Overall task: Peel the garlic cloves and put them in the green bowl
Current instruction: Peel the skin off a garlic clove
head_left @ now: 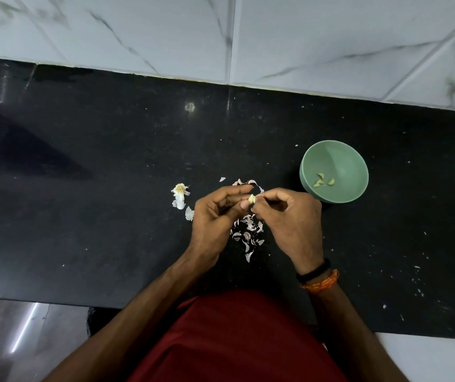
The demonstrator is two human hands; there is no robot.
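Note:
A pale garlic clove point(252, 199) is held over the black counter between both hands. My left hand point(215, 216) pinches it from the left with thumb and fingertips. My right hand point(289, 216) pinches it from the right with curled fingers. The green bowl point(342, 158) stands to the right of my right hand, with three peeled cloves point(322, 181) at its bottom. Garlic skins point(248, 232) lie scattered under and between my hands.
The garlic's stripped root end point(179, 190) with papery skin lies left of my left hand. The black counter point(110, 188) runs to a white marble-tiled wall point(220, 37) at the back. Its front edge is near my body. White crumbs dot the right side.

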